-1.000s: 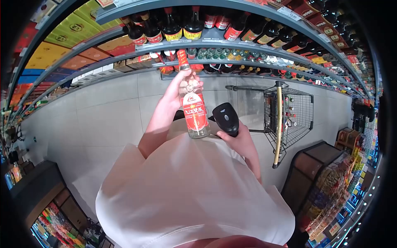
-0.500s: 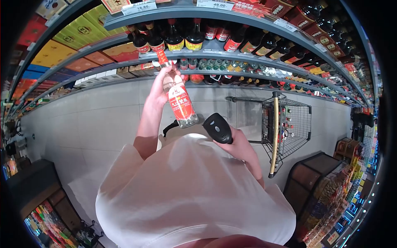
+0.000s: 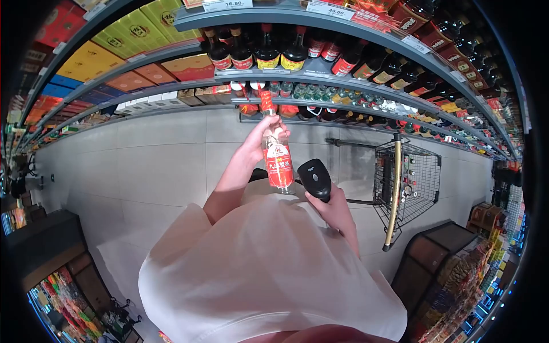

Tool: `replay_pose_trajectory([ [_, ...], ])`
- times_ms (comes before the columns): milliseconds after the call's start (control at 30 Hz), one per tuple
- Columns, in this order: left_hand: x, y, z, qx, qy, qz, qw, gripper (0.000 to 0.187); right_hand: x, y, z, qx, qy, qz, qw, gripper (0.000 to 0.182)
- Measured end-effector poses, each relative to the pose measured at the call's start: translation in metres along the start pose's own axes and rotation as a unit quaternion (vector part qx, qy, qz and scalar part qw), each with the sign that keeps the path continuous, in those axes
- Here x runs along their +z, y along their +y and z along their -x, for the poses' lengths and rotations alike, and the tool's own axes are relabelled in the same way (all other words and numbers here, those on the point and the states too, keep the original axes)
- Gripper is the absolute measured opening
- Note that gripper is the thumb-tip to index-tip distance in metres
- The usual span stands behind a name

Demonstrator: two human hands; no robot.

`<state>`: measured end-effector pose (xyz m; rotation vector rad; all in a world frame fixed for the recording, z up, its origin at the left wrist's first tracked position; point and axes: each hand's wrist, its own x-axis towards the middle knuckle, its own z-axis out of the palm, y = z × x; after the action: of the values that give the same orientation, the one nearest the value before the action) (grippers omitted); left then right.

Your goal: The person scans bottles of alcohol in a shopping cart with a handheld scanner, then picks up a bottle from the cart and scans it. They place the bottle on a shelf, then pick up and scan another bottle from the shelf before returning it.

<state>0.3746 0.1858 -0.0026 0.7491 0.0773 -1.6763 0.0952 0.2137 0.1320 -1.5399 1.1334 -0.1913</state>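
Note:
A clear glass bottle (image 3: 280, 166) with a red and white label and a red neck wrap stands nearly upright in front of my body. My left hand (image 3: 264, 134) is wrapped round its upper part, below the neck. To the right of the bottle's base is a black handheld barcode scanner (image 3: 315, 179), its head pointing up and toward the shelves. My right hand (image 3: 334, 208) grips the scanner's handle, most of which the fingers hide. Bottle and scanner are close together but apart.
Ahead run shelves (image 3: 320, 73) with dark bottles (image 3: 267, 54), small clear bottles and price tags. Boxed goods (image 3: 137, 31) fill the left shelves. A wire shopping cart (image 3: 414, 186) holding several bottles stands at right. Display stands (image 3: 432, 251) are behind on both sides.
My left hand has brought the bottle right and lower, closer to the scanner, and turned it more upright. The scanner has shifted slightly right. The view has turned a little.

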Motion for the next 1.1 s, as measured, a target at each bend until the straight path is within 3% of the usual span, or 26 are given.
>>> replay_pose_trajectory([
  [167, 0.0, -0.008, 0.022, 0.011, 0.005, -0.003, 1.0, 0.022, 0.01, 0.001, 0.001, -0.022, -0.039, 0.003, 0.999, 0.042],
  [267, -0.005, -0.015, 0.03, 0.022, -0.017, 0.013, 1.0, 0.019, 0.008, 0.011, 0.004, -0.138, -0.108, 0.041, 0.984, 0.04],
  [367, -0.002, -0.027, 0.045, 0.042, -0.019, 0.016, 0.999, 0.019, -0.005, 0.008, 0.013, -0.108, -0.178, 0.064, 0.976, 0.046],
  [500, 0.003, -0.059, 0.045, 0.028, -0.007, 0.017, 0.999, 0.018, -0.019, 0.036, 0.037, -0.111, -0.17, 0.134, 0.97, 0.051],
  [700, 0.043, -0.136, 0.041, -0.019, -0.008, -0.008, 1.0, 0.018, -0.048, 0.084, 0.107, -0.073, -0.146, 0.093, 0.982, 0.051],
  [800, 0.052, -0.185, 0.045, -0.073, -0.034, -0.049, 0.996, 0.017, -0.058, 0.1, 0.155, -0.038, -0.077, 0.047, 0.995, 0.05],
  [967, 0.068, -0.25, 0.059, -0.106, -0.049, -0.052, 0.992, 0.019, -0.075, 0.131, 0.211, 0.008, -0.073, 0.042, 0.996, 0.052],
  [1033, 0.073, -0.27, 0.063, -0.099, 0.026, -0.061, 0.993, 0.019, -0.084, 0.141, 0.228, 0.017, -0.095, 0.056, 0.994, 0.053],
  [1100, 0.079, -0.281, 0.072, -0.094, 0.018, -0.072, 0.993, 0.02, -0.08, 0.164, 0.239, -0.025, -0.053, 0.034, 0.998, 0.051],
])
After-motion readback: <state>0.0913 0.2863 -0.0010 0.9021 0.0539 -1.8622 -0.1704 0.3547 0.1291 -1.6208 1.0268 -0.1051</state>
